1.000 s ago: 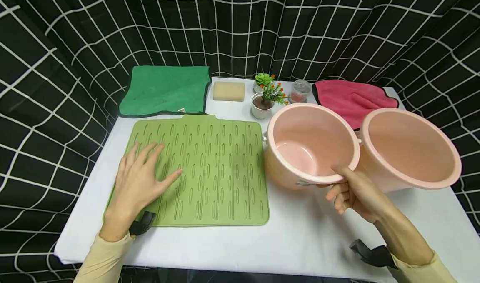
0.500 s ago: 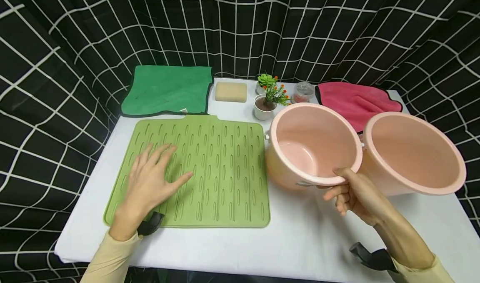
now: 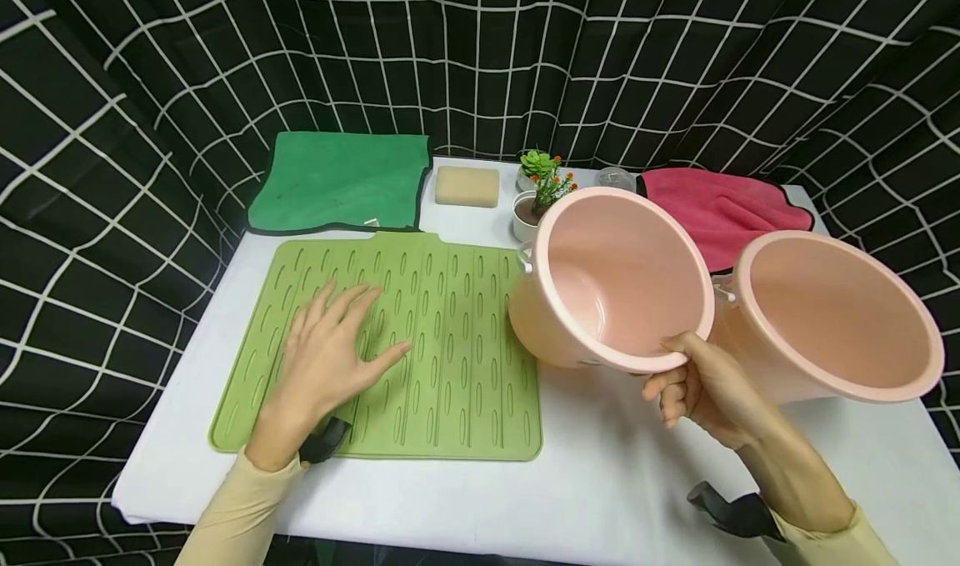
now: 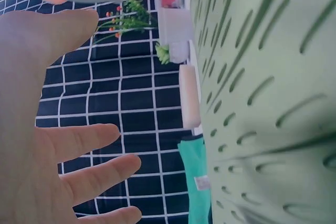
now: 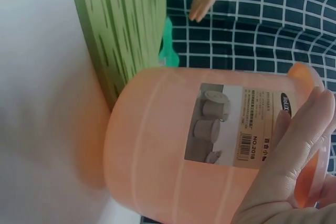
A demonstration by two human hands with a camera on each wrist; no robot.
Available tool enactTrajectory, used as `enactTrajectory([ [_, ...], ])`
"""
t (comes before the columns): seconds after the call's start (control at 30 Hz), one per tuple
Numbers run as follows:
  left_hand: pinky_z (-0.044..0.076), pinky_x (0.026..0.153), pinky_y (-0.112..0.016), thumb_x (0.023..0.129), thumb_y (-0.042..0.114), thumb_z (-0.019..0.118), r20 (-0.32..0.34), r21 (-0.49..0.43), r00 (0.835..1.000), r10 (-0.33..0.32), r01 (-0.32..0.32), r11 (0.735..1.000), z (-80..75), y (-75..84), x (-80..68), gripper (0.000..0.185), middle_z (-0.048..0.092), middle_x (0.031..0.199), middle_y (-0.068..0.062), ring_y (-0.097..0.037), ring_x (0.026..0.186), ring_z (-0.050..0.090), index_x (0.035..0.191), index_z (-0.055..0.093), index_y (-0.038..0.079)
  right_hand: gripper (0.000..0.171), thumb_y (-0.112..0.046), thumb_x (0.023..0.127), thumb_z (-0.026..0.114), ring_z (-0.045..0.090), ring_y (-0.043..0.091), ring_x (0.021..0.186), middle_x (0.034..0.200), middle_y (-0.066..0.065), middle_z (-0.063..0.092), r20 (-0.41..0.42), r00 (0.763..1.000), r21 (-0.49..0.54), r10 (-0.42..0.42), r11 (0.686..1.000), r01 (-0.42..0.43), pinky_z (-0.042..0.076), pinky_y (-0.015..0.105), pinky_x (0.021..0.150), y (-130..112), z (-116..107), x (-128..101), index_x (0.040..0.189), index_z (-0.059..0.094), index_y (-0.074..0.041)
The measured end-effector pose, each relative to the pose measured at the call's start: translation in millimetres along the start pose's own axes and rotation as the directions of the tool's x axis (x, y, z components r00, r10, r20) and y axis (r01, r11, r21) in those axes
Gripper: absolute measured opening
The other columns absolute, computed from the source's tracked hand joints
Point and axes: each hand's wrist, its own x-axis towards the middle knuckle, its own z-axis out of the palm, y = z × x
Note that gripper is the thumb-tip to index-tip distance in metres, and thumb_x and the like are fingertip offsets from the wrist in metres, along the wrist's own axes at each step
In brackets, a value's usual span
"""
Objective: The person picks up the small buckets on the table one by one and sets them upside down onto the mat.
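Note:
My right hand (image 3: 708, 387) pinches the near rim of a pink bucket (image 3: 626, 274), thumb inside and fingers outside. The bucket tilts left, its base at the right edge of a green ribbed mat (image 3: 450, 341). In the right wrist view a printed label (image 5: 231, 127) shows on the bucket's side. A second pink bucket (image 3: 832, 316) stands just to the right. My left hand (image 3: 330, 358) hovers above the mat with fingers spread, holding nothing; in the left wrist view a gap separates its fingers (image 4: 100, 177) from the mat.
Along the back lie a green cloth (image 3: 337, 181), a beige sponge-like block (image 3: 467, 187), small potted plants (image 3: 527, 216), a clear container (image 3: 615, 178) and a pink cloth (image 3: 720, 212). A black grid-patterned curtain (image 3: 465, 57) surrounds the white table (image 3: 600, 474).
The held bucket has tipped and shifted slightly left, its base now over the mat's edge. My left hand has moved right across the mat, still spread.

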Motion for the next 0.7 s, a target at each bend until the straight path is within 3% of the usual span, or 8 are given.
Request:
enactTrajectory([
  [0.3, 0.027, 0.12, -0.074, 0.086, 0.065, 0.07, 0.019, -0.056, 0.999, 0.03, -0.029, 0.998, 7.6, 9.8, 9.4, 0.086, 0.045, 0.163, -0.007, -0.043, 0.157, 0.029, 0.156, 0.046, 0.021, 0.069, -0.009, 0.107, 0.007, 0.077, 0.005, 0.069, 0.087, 0.0, 0.082, 0.114, 0.993, 0.095, -0.035, 0.995, 0.024, 0.064, 0.025, 0.07, 6, 12, 16, 0.102, 0.076, -0.008],
  [0.53, 0.027, 0.116, -0.079, 0.087, 0.064, 0.069, 0.044, -0.134, 0.998, 0.038, -0.032, 0.99, 13.8, 17.6, 14.3, 0.094, 0.031, 0.171, -0.009, -0.044, 0.159, 0.023, 0.163, 0.032, 0.024, 0.065, -0.011, 0.107, 0.01, 0.077, 0.006, 0.069, 0.087, 0.001, 0.082, 0.162, 0.986, 0.184, -0.028, 0.983, -0.003, 0.062, 0.024, 0.071, 8, 23, 30, 0.1, 0.075, -0.009],
  [0.7, 0.024, 0.121, -0.074, 0.088, 0.065, 0.067, 0.003, -0.197, 0.998, 0.055, -0.053, 0.979, 17.7, 20.6, 15.2, 0.098, 0.029, 0.172, -0.01, -0.045, 0.159, 0.024, 0.165, 0.026, 0.022, 0.072, -0.009, 0.105, 0.006, 0.077, 0.007, 0.068, 0.085, 0.001, 0.082, 0.201, 0.979, 0.228, -0.024, 0.973, -0.023, 0.063, 0.026, 0.073, 9, 33, 39, 0.096, 0.077, -0.008],
])
